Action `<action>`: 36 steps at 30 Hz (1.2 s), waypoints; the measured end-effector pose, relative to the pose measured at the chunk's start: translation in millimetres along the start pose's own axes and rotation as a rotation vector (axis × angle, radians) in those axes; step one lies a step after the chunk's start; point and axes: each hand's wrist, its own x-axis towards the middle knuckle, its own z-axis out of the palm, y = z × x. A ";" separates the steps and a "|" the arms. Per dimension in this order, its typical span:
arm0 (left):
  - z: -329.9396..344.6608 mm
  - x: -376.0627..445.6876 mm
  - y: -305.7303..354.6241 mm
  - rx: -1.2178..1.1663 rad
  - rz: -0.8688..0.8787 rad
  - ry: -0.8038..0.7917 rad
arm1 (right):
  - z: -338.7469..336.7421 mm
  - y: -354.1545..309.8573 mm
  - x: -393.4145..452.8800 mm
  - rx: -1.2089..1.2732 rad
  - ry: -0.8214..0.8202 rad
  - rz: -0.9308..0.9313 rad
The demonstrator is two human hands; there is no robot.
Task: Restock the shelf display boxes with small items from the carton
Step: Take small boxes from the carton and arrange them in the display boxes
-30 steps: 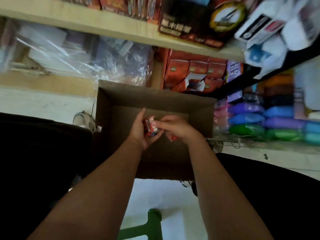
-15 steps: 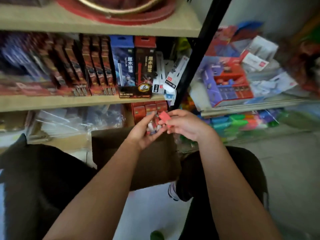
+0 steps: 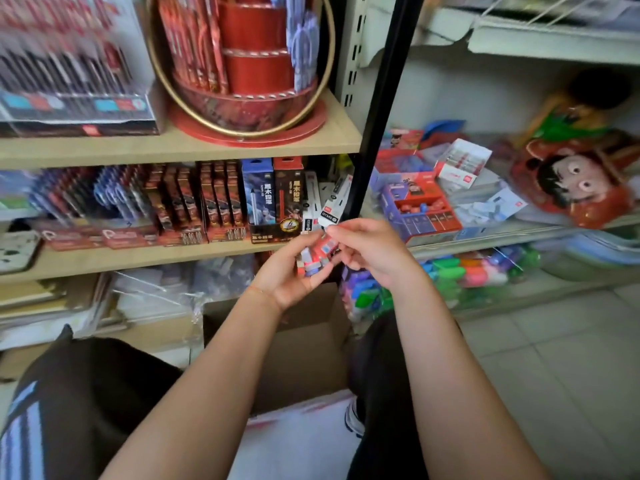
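Observation:
My left hand cups a small bunch of red and purple packets in its curled fingers. My right hand pinches one red packet at the top of that bunch. Both hands hover above the brown carton, which stands on the floor between my knees. A purple and red display box with small red items inside sits on the right-hand shelf, just right of my right hand.
A black shelf upright divides the wooden shelves on the left from the white shelves on the right. Pen boxes line the middle left shelf. Bagged coloured items lie low on the right. Grey floor tiles spread at the right.
My view has swung up from inside the carton to the shelves. Both hands have risen out of the carton with the packets, and my right hand now pinches one at the top.

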 end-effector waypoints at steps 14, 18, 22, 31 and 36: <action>76.5 82.0 -4.7 0.521 0.202 0.171 | -71.0 -22.2 27.8 0.127 0.523 -0.104; 107.5 122.1 -9.4 0.790 0.250 0.109 | -108.9 -26.3 56.3 0.005 0.611 -0.134; 126.2 166.8 -3.3 0.940 0.248 0.038 | -138.4 -32.2 102.6 -0.095 0.640 -0.086; 120.6 250.8 -9.3 0.847 0.217 0.244 | -164.5 -35.5 212.0 -0.423 0.634 -0.143; 122.1 258.0 -4.8 0.704 0.241 0.221 | -148.0 -37.3 243.5 -0.570 0.571 -0.197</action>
